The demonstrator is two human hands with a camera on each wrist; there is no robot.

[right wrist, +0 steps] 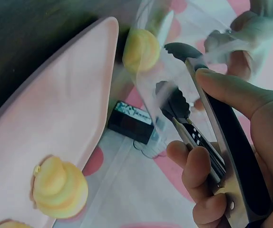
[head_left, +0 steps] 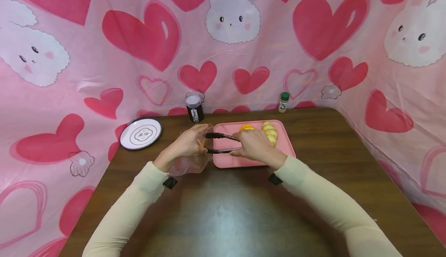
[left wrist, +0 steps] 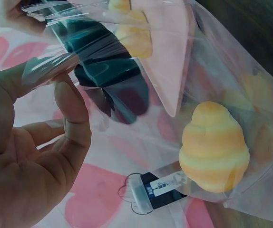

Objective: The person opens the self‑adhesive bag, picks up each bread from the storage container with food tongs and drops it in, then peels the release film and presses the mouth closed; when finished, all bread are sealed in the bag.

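Note:
My left hand [head_left: 188,143] pinches the rim of a clear plastic bag [head_left: 189,167] between thumb and finger, at the left of the pink tray [head_left: 223,161]. Inside the bag, a golden, ridged bread roll [left wrist: 214,152] shows in the left wrist view. With my right hand [head_left: 256,146] I hold black-tipped metal tongs [right wrist: 236,156], their arms spread and nothing between the tips. The tong tips point left and overlap the bag beside my left fingers. On the tray lie a striped croissant-shaped roll [head_left: 270,134] and an orange-yellow piece [head_left: 247,127], partly hidden behind my right hand.
A white plate [head_left: 141,133] with a dark rim lies at the table's back left. Along the back edge stand a dark jar with a pale lid [head_left: 194,110] and a small green-capped shaker [head_left: 283,102]. A heart-patterned cloth hangs behind the brown table [head_left: 223,218].

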